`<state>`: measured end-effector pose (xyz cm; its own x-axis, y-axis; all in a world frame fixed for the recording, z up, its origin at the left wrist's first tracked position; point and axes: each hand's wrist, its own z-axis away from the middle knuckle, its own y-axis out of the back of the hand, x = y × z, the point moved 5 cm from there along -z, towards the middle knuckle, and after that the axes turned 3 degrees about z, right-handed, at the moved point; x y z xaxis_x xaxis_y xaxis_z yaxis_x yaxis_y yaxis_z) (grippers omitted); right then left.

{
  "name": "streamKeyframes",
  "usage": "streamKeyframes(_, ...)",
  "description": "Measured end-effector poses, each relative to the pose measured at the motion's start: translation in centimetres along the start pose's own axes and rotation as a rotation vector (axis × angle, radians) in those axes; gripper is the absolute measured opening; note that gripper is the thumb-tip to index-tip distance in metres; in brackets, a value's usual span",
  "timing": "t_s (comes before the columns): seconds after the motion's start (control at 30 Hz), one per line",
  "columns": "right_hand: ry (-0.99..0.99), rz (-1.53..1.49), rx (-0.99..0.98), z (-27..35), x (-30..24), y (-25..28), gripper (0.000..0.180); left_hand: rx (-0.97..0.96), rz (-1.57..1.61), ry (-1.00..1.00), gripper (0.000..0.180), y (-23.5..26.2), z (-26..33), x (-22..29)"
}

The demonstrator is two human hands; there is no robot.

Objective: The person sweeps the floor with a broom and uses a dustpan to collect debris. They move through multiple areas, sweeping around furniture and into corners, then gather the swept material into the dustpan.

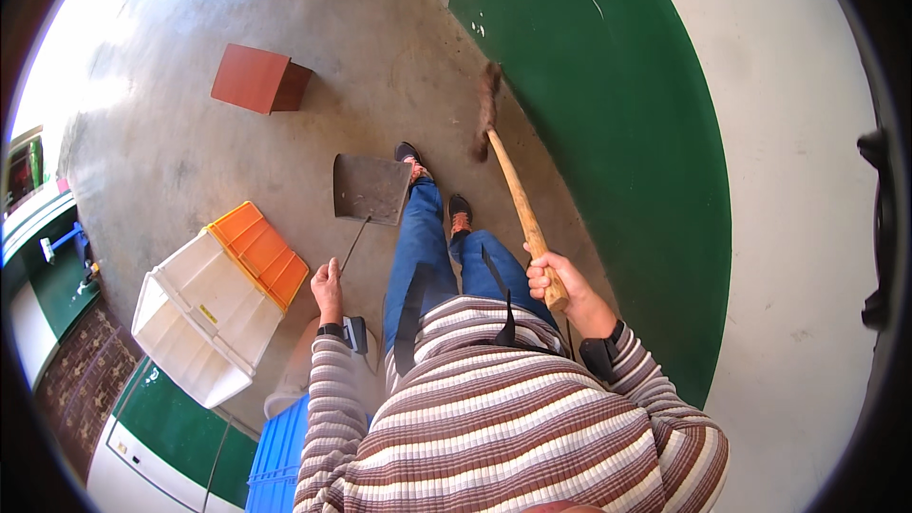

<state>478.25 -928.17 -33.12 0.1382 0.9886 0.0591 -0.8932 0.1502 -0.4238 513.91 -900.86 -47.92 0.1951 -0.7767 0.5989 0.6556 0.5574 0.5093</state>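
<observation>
My right hand (560,287) is wrapped round the thick wooden handle of a broom (516,188). The broom's narrow brown head (486,112) is on the floor beside the foot of the green wall, ahead and right of my feet. At the left, my left hand (328,287) grips the thin rod handle of a dark metal dustpan (369,188). The dustpan's pan rests on the concrete just left of my shoes, with its wide mouth facing away from me. A few small specks show on it.
A reddish-brown box-shaped stool (252,79) stands on the floor ahead to the left. Left of me are white (204,309) and orange (256,252) plastic crates, and a blue crate (277,461) beside my left arm. The green-and-white wall (608,133) borders the right side.
</observation>
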Motion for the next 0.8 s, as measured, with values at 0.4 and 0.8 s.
streamKeyframes(0.4, -0.097, -0.553, -0.173, -13.9, -8.9, -13.6, 0.014, -0.129, -0.149, -0.047, 0.038, -2.1, -6.6, 7.4)
streamKeyframes(0.8, -0.05, 0.304, -0.156, -25.2, -13.2, -29.1, 0.014, -0.08, -0.202, -0.054, 0.038, -2.5, -9.8, 10.2)
